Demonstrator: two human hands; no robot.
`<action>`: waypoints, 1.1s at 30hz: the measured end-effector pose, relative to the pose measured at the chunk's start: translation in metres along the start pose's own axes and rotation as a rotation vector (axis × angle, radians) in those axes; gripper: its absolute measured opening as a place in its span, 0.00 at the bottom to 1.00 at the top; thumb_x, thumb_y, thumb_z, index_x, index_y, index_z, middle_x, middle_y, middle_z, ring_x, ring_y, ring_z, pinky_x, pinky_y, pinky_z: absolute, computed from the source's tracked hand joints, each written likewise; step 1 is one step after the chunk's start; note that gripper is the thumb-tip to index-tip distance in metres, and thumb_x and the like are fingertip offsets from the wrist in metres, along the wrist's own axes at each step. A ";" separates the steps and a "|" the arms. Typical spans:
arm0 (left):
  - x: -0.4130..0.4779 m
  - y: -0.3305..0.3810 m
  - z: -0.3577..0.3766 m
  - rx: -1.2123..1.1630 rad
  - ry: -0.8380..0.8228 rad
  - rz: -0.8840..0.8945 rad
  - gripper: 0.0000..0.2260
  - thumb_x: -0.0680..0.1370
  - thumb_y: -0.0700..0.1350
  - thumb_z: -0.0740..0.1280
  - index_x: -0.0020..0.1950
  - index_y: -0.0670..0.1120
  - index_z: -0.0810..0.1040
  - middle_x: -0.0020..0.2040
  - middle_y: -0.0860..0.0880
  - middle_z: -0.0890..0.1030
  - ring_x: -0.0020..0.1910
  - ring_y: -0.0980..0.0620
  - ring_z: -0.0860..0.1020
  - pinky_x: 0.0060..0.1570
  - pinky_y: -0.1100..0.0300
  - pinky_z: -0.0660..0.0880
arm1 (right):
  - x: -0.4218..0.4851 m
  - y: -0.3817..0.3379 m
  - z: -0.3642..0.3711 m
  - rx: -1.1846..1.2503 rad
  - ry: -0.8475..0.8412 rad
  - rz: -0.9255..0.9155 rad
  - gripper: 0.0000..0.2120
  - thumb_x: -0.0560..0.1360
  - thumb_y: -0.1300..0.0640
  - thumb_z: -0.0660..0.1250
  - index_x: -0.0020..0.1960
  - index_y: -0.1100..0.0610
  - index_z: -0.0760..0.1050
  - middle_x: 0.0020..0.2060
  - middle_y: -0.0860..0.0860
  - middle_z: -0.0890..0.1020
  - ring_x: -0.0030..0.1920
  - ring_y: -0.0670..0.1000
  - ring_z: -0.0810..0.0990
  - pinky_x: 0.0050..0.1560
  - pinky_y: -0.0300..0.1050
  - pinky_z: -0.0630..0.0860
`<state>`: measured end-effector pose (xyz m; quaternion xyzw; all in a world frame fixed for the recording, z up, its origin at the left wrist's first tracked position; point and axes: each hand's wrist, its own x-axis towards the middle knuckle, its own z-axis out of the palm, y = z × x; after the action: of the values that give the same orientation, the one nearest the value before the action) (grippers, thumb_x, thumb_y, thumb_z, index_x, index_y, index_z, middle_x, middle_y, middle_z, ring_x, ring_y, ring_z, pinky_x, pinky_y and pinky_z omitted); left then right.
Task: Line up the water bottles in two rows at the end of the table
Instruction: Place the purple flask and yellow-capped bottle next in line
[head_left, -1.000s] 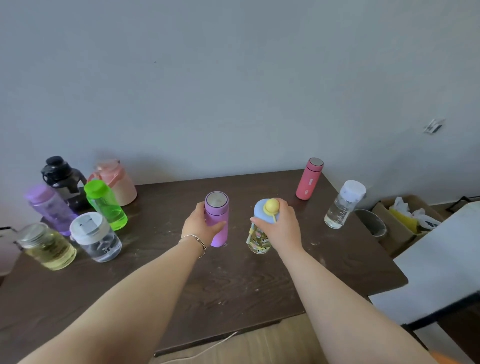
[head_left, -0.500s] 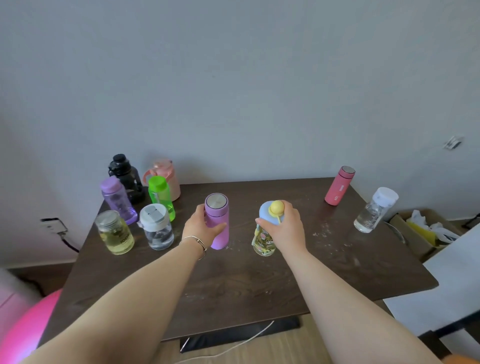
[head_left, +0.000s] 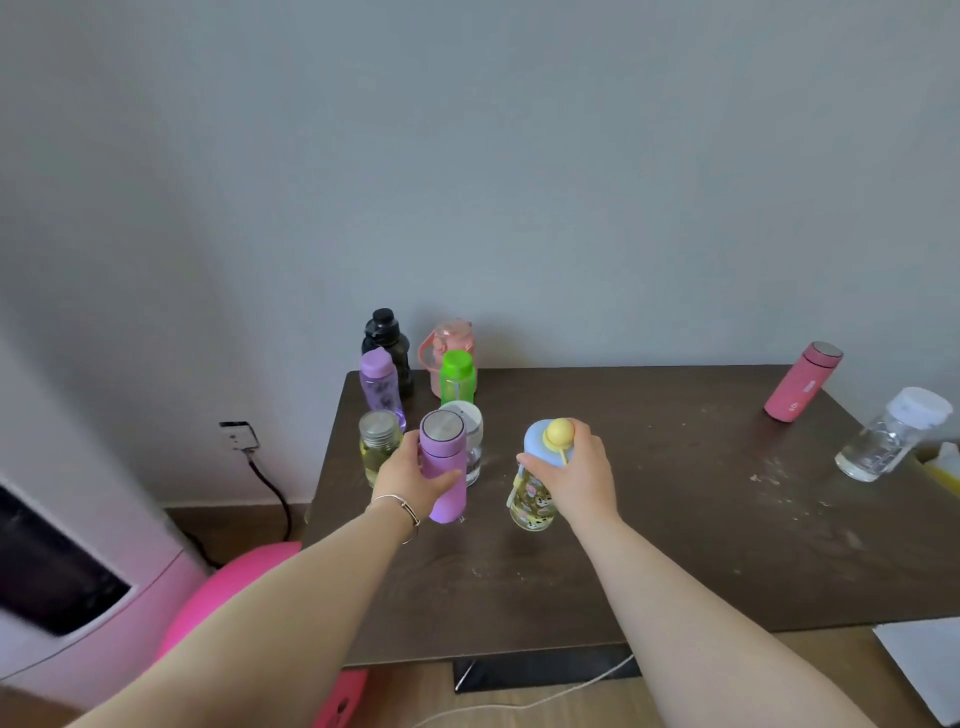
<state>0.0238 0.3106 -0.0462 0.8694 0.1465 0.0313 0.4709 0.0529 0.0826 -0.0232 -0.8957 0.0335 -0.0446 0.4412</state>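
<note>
My left hand (head_left: 415, 475) is wrapped around the lilac flask (head_left: 444, 470) at centre frame, its base at the counter (head_left: 675, 519); contact with the surface cannot be confirmed. My right hand (head_left: 582, 478) is closed over the blue cap of the cartoon bottle (head_left: 535, 499), just right of the flask. Six bottles stand in two rows at the counter's upper-left end, the white-lidded jar (head_left: 470, 431) directly behind the flask. The pink flask (head_left: 802, 382) and clear bottle (head_left: 891, 434) stand far right.
</note>
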 end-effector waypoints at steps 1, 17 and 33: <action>-0.001 -0.008 -0.007 0.003 0.005 -0.012 0.24 0.68 0.49 0.76 0.60 0.52 0.71 0.51 0.52 0.81 0.49 0.48 0.79 0.49 0.54 0.77 | -0.003 -0.004 0.010 -0.004 -0.012 -0.005 0.31 0.65 0.40 0.77 0.63 0.46 0.68 0.56 0.48 0.72 0.51 0.50 0.74 0.48 0.48 0.74; 0.010 -0.102 -0.050 0.021 0.018 -0.120 0.27 0.67 0.50 0.76 0.63 0.52 0.70 0.52 0.51 0.80 0.51 0.47 0.79 0.51 0.52 0.77 | -0.021 -0.027 0.104 -0.105 -0.141 -0.057 0.33 0.64 0.40 0.77 0.63 0.45 0.67 0.55 0.47 0.72 0.50 0.47 0.73 0.47 0.45 0.74; 0.012 -0.113 -0.051 0.063 -0.028 -0.047 0.31 0.68 0.52 0.77 0.66 0.52 0.67 0.59 0.50 0.79 0.54 0.49 0.78 0.53 0.53 0.77 | -0.024 -0.021 0.112 -0.080 -0.172 -0.093 0.35 0.65 0.42 0.78 0.65 0.46 0.65 0.58 0.47 0.69 0.54 0.48 0.73 0.50 0.45 0.75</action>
<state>0.0004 0.4136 -0.1126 0.8805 0.1611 0.0033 0.4459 0.0420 0.1860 -0.0752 -0.9136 -0.0441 0.0134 0.4039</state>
